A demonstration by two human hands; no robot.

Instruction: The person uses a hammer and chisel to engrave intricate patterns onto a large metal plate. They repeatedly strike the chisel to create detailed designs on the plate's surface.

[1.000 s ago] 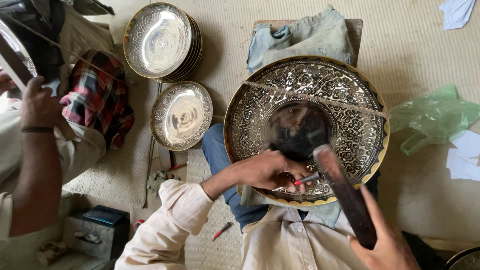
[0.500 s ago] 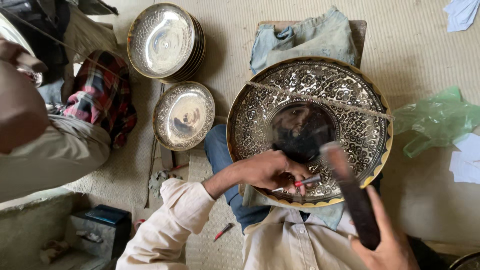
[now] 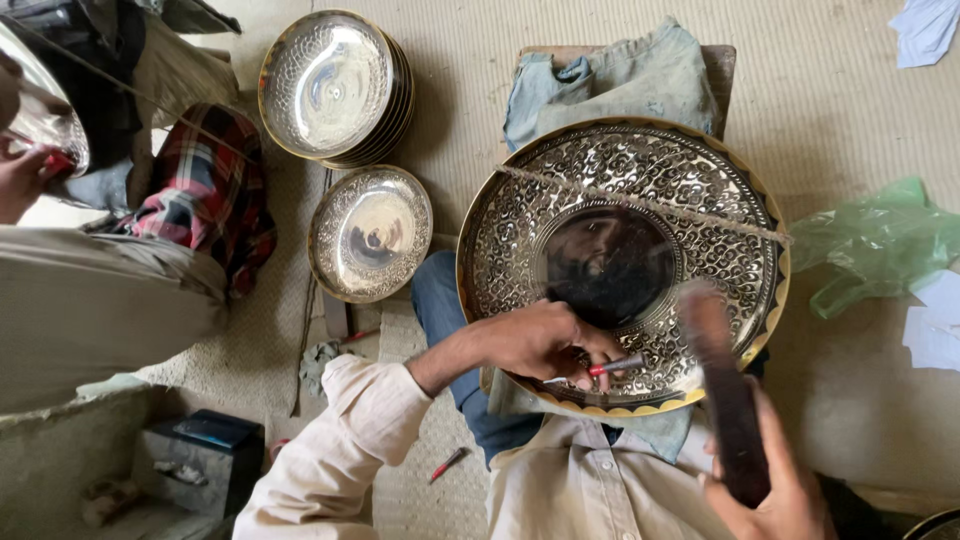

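A large round engraved metal tray (image 3: pixel 500 225) with a gold rim rests on my lap, tilted toward me. A string (image 3: pixel 640 205) runs across its face. My left hand (image 3: pixel 545 342) holds a small red-tipped chisel (image 3: pixel 618 367) with its point on the tray's lower pattern. My right hand (image 3: pixel 775 490) grips a dark wooden mallet (image 3: pixel 722 385), raised and blurred just right of the chisel.
A smaller engraved dish (image 3: pixel 370 232) and a stack of plain dishes (image 3: pixel 332 85) lie on the mat at left. Another person's sleeve (image 3: pixel 100 300) and hand (image 3: pixel 22 178) are at far left. A green plastic bag (image 3: pixel 880 245) lies right, folded denim (image 3: pixel 610 75) behind the tray, a red pen (image 3: pixel 448 463) on the mat.
The mallet has swung to the right and slightly lower. The other person's arm at left has shifted across the view. My left hand stays on the chisel.
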